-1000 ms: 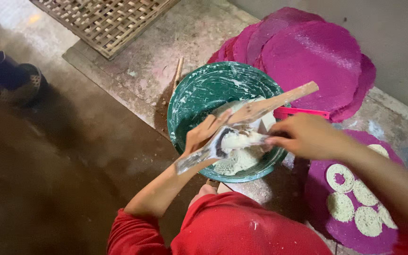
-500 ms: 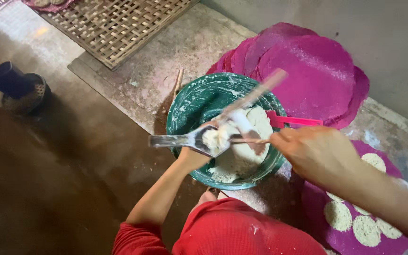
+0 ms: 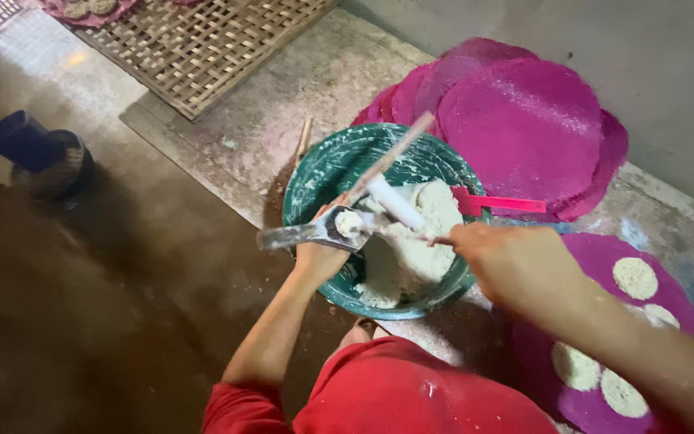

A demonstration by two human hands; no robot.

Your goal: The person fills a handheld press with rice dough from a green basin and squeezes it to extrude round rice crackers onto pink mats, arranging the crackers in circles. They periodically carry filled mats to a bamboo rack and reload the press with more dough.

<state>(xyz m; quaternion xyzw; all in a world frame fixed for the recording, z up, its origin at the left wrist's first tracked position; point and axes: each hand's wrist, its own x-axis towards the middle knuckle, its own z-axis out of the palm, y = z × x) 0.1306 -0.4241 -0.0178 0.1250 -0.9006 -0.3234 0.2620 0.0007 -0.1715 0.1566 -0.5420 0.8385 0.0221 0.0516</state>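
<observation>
Several pink round mats (image 3: 524,128) lie stacked on the concrete floor (image 3: 283,104) by the wall at the upper right, the biggest things in view. Beyond them, at the top left, a woven bamboo tray (image 3: 202,40) rests flat on the floor. Another pink mat (image 3: 604,321) lies at your right, under your forearm, carrying flat white dough discs (image 3: 634,277) set apart from one another.

Between your arms sits the green basin (image 3: 323,173), smeared with flour and holding a heap of white dough (image 3: 411,257) toward its right half. A pink scraper handle (image 3: 504,203) lies across the basin's right rim. Just outside the left rim, a thin wooden stick (image 3: 304,141) rests on the floor.

Your left hand (image 3: 319,257) is clenched around a metal tool (image 3: 307,235) held level over the basin, with a small lump of dough sitting on it. Your right hand (image 3: 508,257) is closed on the lower end of a long wooden stick (image 3: 391,165) that slants up and away over the basin; a white, dough-coated part of it touches the lump on the metal tool.

Off at the far left stands a dark blue object on a round dark base (image 3: 38,153), well apart from everything else.
</observation>
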